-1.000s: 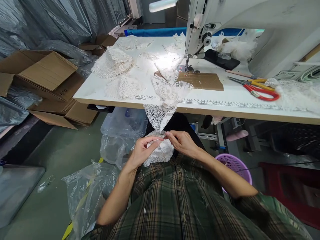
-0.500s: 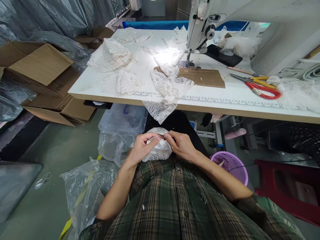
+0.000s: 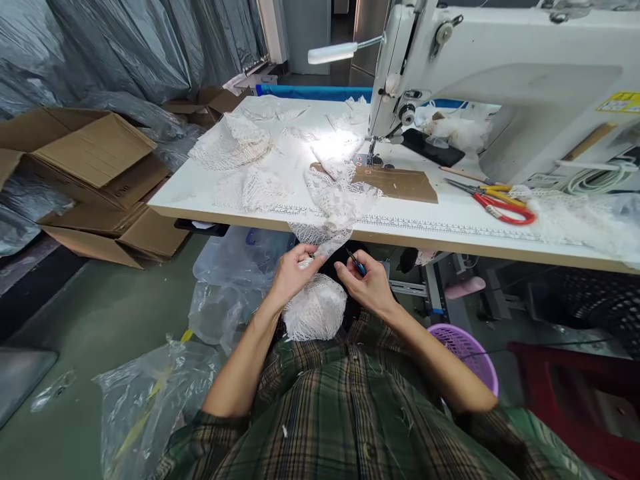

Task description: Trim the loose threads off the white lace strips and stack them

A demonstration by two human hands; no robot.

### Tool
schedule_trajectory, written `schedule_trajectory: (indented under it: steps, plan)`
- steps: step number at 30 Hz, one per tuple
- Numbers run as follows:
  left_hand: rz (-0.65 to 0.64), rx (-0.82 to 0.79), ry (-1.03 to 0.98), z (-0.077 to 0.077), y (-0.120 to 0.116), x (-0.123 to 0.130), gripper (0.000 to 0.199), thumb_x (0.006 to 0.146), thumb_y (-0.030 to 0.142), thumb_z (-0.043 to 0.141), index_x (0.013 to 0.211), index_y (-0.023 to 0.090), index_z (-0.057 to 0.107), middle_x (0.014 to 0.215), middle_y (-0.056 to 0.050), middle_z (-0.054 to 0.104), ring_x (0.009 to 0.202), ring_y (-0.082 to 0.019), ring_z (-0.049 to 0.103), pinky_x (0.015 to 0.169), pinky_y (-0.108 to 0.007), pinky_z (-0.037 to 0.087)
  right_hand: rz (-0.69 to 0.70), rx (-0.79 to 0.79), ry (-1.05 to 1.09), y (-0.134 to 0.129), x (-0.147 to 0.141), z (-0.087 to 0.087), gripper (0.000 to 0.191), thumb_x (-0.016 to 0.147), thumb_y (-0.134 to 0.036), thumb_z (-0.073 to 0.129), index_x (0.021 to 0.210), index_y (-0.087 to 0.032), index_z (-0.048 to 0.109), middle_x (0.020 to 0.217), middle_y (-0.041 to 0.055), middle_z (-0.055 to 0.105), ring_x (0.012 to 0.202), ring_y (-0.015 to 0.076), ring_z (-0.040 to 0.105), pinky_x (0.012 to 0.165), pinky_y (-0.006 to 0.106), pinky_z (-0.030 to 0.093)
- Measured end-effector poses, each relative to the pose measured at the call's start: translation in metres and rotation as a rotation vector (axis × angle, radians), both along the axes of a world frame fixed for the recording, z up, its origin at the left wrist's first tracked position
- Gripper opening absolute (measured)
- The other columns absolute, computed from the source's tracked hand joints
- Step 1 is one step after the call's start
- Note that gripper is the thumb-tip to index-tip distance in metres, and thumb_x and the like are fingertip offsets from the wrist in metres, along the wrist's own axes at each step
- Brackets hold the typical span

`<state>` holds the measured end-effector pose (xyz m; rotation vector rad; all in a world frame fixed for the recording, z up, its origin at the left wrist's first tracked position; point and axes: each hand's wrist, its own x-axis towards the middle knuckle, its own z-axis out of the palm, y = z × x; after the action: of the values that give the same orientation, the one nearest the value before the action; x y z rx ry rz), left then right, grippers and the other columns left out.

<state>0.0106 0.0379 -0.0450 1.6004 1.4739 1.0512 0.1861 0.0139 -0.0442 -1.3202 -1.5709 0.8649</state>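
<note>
White lace fabric (image 3: pixel 340 200) trails from the sewing table over its front edge. My left hand (image 3: pixel 295 272) is closed at the lower end of this lace, just below the table edge; a small dark bit shows at its fingertips. In my right hand (image 3: pixel 369 283), a little to the right, is a small dark-and-blue pointed tool (image 3: pixel 357 263), its tip toward the lace but apart from it. A rounded bundle of white lace (image 3: pixel 316 308) rests on my lap beneath both hands.
A sewing machine (image 3: pixel 395 80) stands on the white table (image 3: pixel 200 193). Red-handled scissors (image 3: pixel 503 205), brown card (image 3: pixel 400 183) and more lace lie there. Cardboard boxes (image 3: pixel 95 153) are at left, a purple basket (image 3: pixel 467 350) and red stool (image 3: pixel 555 413) at right.
My hands have moved apart and up toward the table edge. The lap bundle is out of my fingers, and the pointed tool now shows in my right hand. The view has tilted up.
</note>
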Motion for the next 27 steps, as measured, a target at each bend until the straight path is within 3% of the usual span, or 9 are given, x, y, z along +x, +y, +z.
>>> schedule_trajectory:
  steps: [4,7,10,13,17,21,24,27]
  plan:
    - [-0.109,0.160,0.171,0.003,-0.012,0.013,0.019,0.084,0.030,0.062,0.072,0.016,0.067,0.065,0.001,0.063,0.062,-0.014,0.057,0.061,-0.024,0.041,-0.087,0.065,-0.139,0.012,-0.009,0.015,0.029,0.078,-0.046,0.067,0.080,-0.019,0.058,0.067,-0.0021,0.058,0.054,0.0101,0.045,0.056,0.024,0.035]
    - [-0.223,0.318,0.248,0.012,-0.030,0.014,0.014,0.085,0.022,0.060,0.075,0.017,0.069,0.068,-0.001,0.066,0.063,-0.013,0.059,0.062,-0.024,0.042,-0.144,0.057,-0.184,0.014,-0.011,0.020,0.023,0.080,-0.041,0.065,0.080,-0.019,0.062,0.065,-0.0017,0.060,0.053,0.0106,0.046,0.057,0.025,0.036]
    - [-0.241,0.401,0.186,0.029,-0.040,-0.001,0.011,0.086,0.023,0.063,0.090,0.018,0.072,0.078,-0.003,0.068,0.066,-0.013,0.060,0.062,-0.025,0.044,-0.025,0.093,-0.118,0.004,-0.007,0.022,0.018,0.086,-0.033,0.057,0.081,-0.017,0.065,0.064,-0.0011,0.059,0.054,0.0107,0.047,0.056,0.024,0.037]
    - [-0.168,0.412,0.123,0.044,-0.041,-0.024,0.015,0.085,0.029,0.067,0.093,0.018,0.073,0.079,-0.003,0.064,0.068,-0.014,0.058,0.062,-0.027,0.044,0.212,0.153,0.003,-0.020,-0.001,0.024,0.014,0.087,-0.027,0.059,0.083,-0.016,0.066,0.069,0.0007,0.063,0.059,0.0103,0.051,0.058,0.023,0.040]
    - [-0.368,0.280,0.031,0.042,-0.039,-0.034,0.030,0.085,0.045,0.065,0.096,0.017,0.074,0.089,-0.006,0.062,0.080,-0.019,0.059,0.071,-0.031,0.047,0.414,0.129,0.163,-0.052,0.001,0.025,0.010,0.086,-0.025,0.065,0.082,-0.016,0.067,0.063,-0.0013,0.061,0.051,0.0073,0.046,0.050,0.021,0.036]
    - [-0.569,0.084,-0.232,0.024,-0.042,-0.021,0.041,0.079,0.057,0.068,0.088,0.017,0.070,0.097,-0.008,0.060,0.089,-0.022,0.059,0.079,-0.034,0.047,0.433,0.072,0.207,-0.063,0.000,0.021,0.011,0.086,-0.027,0.067,0.084,-0.016,0.069,0.062,-0.0016,0.061,0.050,0.0066,0.045,0.048,0.020,0.037]
    - [-0.536,-0.058,-0.358,0.021,-0.047,-0.015,0.035,0.076,0.049,0.074,0.072,0.016,0.061,0.093,-0.006,0.059,0.087,-0.019,0.058,0.079,-0.031,0.046,0.418,0.032,0.211,-0.061,0.003,0.013,0.010,0.086,-0.026,0.066,0.087,-0.016,0.069,0.065,-0.0007,0.064,0.053,0.0074,0.050,0.050,0.019,0.039]
    - [-0.449,-0.253,-0.334,0.025,-0.053,-0.016,0.032,0.077,0.044,0.075,0.076,0.017,0.059,0.082,-0.003,0.060,0.075,-0.015,0.056,0.069,-0.027,0.046,0.381,0.000,0.197,-0.056,0.006,0.004,0.011,0.085,-0.027,0.066,0.086,-0.017,0.069,0.067,0.0000,0.065,0.056,0.0088,0.054,0.054,0.020,0.042]
